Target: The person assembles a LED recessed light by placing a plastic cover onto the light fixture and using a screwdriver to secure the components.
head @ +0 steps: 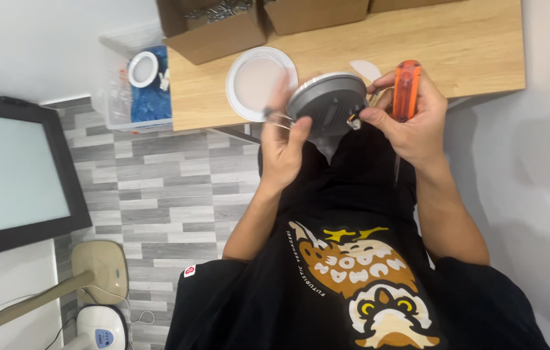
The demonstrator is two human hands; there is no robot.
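Gripping grey round lamp housing [329, 102], left hand [286, 146]; right hand [411, 123] clutching orange screwdriver [405, 91].

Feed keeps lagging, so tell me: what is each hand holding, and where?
Left hand grips the round grey lamp housing by its rim; right hand holds the orange-handled screwdriver by its handle.

Grey lamp housing [328, 102]: matt, smooth, plastic or painted metal by its look, held between the left hand [286, 146] and the right hand [411, 123]. Screwdriver [405, 91] in the right hand: translucent, glossy orange plastic handle and a thin bare metal shaft. White round cover [255, 81] at the near edge of the table [469, 45]: smooth plastic with a frosted, matt centre. Table: light wood grain, satin finish. Boxes [213, 32] at its far edge: brown matt cardboard. Shirt [353, 285]: black cloth with a flat printed figure. Floor [158, 194]: grey wood-look planks, matt.
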